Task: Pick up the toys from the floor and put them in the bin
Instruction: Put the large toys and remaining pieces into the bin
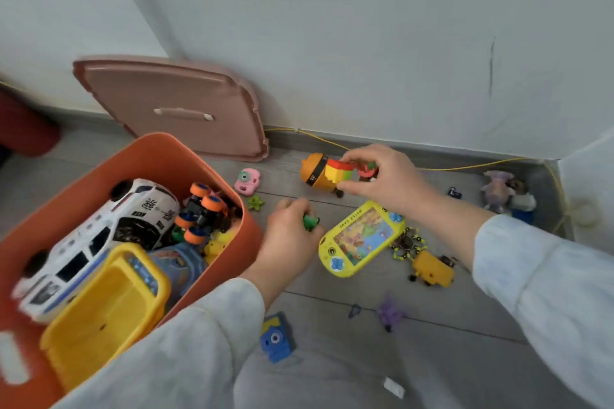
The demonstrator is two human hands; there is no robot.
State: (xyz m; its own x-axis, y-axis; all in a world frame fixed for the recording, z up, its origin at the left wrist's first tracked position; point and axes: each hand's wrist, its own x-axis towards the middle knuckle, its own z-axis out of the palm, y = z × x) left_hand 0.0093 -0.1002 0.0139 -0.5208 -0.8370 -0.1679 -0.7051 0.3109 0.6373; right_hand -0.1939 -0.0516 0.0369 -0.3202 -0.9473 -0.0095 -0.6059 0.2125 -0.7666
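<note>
Down by the skirting board, to the right of the orange bin [139, 156], both hands are at work. The left hand [292, 239] sits low beside the bin's right wall, its fingers curled round a small green toy [310, 222]. The right hand [385, 176] reaches further out toward the wall, thumb below and fingers above, pinching a block toy [337, 171] in red, yellow and green with a rounded orange end. I cannot tell whether it is off the floor [465, 359] or just resting there.

This looks like the gathering step, well into the job. The bin already holds a white police car [99, 236], a yellow tub [106, 309] and a tangle of smaller pieces.

Plenty lies scattered, though: a yellow water game [362, 239] just under the right wrist, a pink camera toy [247, 180] and a green flower piece [255, 202] near the bin, and a blue camera toy [277, 337] nearer the person's sleeve.

To my eye the next move is a short one — the left hand only has to lift over the rim and let go, while the right needs a longer swing across the water game. The block toy looks made of several parts, so I would keep the pinch firm — a loose piece could drop on the way.
</note>
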